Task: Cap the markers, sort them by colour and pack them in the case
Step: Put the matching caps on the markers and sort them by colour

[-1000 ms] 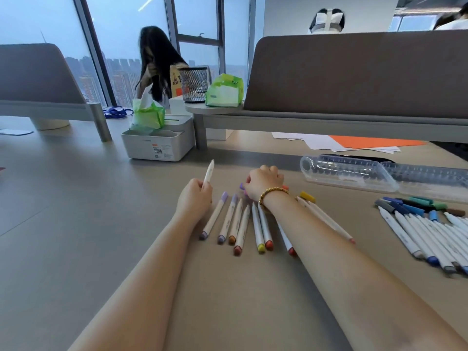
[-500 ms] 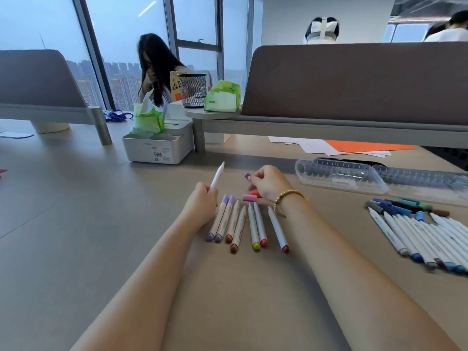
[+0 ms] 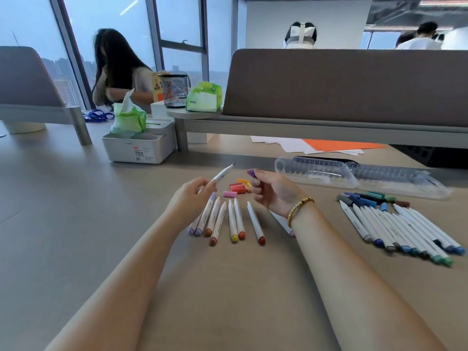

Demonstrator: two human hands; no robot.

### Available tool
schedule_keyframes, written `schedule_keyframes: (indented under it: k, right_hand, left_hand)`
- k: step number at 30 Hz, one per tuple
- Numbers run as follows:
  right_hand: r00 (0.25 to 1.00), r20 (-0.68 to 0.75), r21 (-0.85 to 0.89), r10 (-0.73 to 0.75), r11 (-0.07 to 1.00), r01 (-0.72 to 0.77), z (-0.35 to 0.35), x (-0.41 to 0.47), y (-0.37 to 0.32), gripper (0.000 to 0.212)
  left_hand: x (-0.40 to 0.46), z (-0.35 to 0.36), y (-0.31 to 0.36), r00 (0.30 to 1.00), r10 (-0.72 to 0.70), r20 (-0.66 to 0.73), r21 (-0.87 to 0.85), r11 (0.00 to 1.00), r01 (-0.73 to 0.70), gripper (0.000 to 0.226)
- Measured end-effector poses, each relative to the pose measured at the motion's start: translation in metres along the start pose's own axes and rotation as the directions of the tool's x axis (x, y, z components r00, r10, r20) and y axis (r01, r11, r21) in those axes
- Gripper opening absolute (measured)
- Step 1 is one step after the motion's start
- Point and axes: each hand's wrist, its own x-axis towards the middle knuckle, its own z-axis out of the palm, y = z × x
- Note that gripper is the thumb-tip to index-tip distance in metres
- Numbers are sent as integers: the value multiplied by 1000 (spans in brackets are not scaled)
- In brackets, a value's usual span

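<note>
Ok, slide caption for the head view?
Left hand holds an uncapped marker; right hand pinches a purple cap.

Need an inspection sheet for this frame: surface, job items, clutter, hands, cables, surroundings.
Surface: tan table, bare in front of the arms.
Job's things: uncapped marker held in the left hand, tip up; purple cap pinched in the right hand; loose caps beyond a row of warm-coloured markers; blue and green markers grouped at right; clear case lies open behind them.
Clutter: white tissue box, papers with an orange sheet.
Hands: left hand grips the marker; right hand holds the cap.
Cables: nothing seen.
Surroundings: brown desk divider, mesh pen cup, people seated beyond.
</note>
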Motion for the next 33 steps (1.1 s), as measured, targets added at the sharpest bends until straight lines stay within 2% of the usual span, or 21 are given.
schedule_keyframes:
  k: [4, 9, 13, 19, 22, 27, 31, 33]
  right_hand:
    - [990, -96, -173, -99, 982, 81, 1, 6, -1, 18]
    - [955, -197, -339, -222, 929, 146, 2, 8, -2, 25]
    - [952, -190, -442, -238, 887, 134, 9, 10, -3, 24]
    - [944, -118, -610, -308, 773, 176, 24, 9, 2, 28]
    - [921, -121, -633, -369, 744, 215, 30, 11, 7, 28]
    - [909, -144, -635, -391, 741, 218, 33, 12, 11, 29]
    - [913, -139, -549, -383, 797, 250, 34, 13, 7, 30]
    - [922, -118, -557, -370, 793, 247, 37, 14, 8, 31]
  left_hand:
    - [-2, -1, -2, 996, 35, 80, 78, 996, -41, 29]
    - [-6, -2, 5, 988, 66, 137, 81, 994, -77, 26]
    - [-7, -3, 7, 990, 49, 136, 60, 997, -58, 38]
    - [-7, -3, 12, 988, 8, 153, 23, 1000, -12, 36]
    - [-7, -7, 15, 983, -50, 175, -8, 999, 52, 36]
    - [-8, -6, 20, 974, -107, 199, -102, 986, 129, 36]
    - [-8, -3, 21, 974, -98, 203, -125, 984, 126, 35]
    - [-6, -6, 16, 986, -71, 153, -45, 996, 79, 35]
